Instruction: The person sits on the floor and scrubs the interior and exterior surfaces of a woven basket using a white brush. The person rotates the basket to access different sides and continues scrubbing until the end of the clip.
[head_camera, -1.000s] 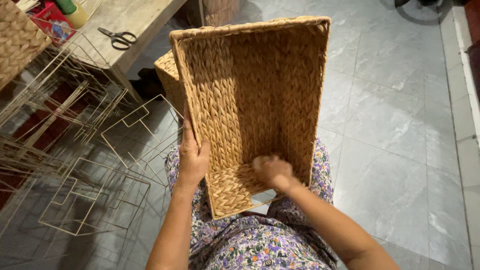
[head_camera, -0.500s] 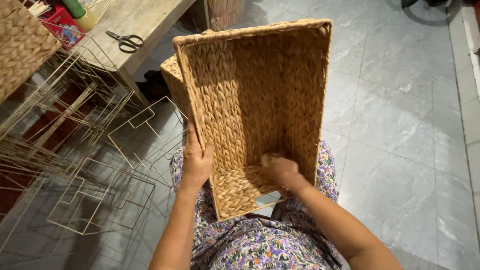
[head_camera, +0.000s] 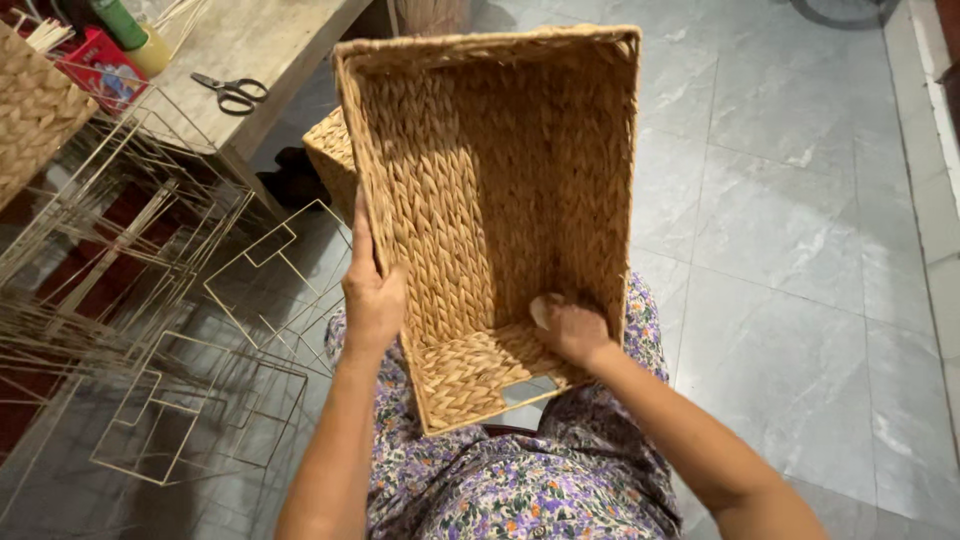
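A rectangular woven basket (head_camera: 495, 190) rests tilted on the person's lap, its opening facing the camera. The left hand (head_camera: 372, 290) clamps its 9 o'clock rim; the right hand (head_camera: 572, 328) presses inside, fingers curled, toward 5 o'clock. Grey floor tiles (head_camera: 790, 230) spread at 3 o'clock. Wire frames (head_camera: 150, 330) lie at 9 o'clock, scissors (head_camera: 230, 92) on a bench (head_camera: 260, 40) at 11.

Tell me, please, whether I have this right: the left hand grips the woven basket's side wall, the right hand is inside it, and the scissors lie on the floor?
Not quite: the scissors lie on the wooden table, as the head view shows; the rest is right.
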